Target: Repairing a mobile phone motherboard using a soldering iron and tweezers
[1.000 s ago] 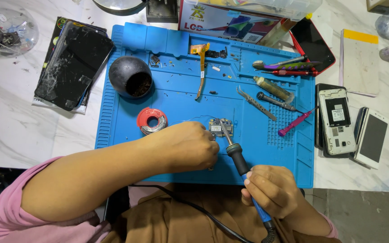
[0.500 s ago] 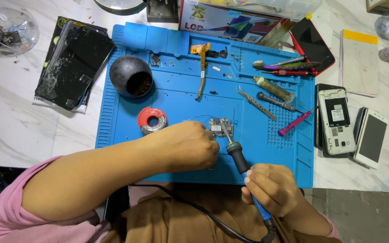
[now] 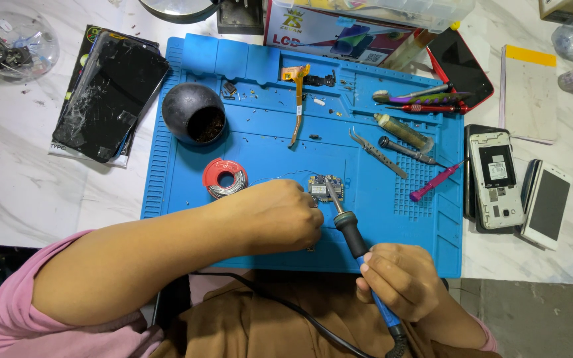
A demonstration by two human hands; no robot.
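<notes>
A small circuit board (image 3: 326,188) lies on the blue work mat (image 3: 392,219). My right hand (image 3: 399,278) grips a soldering iron (image 3: 349,229) by its blue handle, and the metal tip rests on the board. My left hand (image 3: 276,215) is closed just left of the board and holds a thin solder wire (image 3: 280,178) that runs from the red solder spool (image 3: 225,178) toward the board.
On the mat sit a black round tip cleaner (image 3: 193,114), an orange flex cable (image 3: 296,99), tweezers (image 3: 377,152), screwdrivers (image 3: 419,99) and a pink pry tool (image 3: 436,181). A cracked phone (image 3: 111,96) lies to the left. Opened phones (image 3: 495,176) lie to the right.
</notes>
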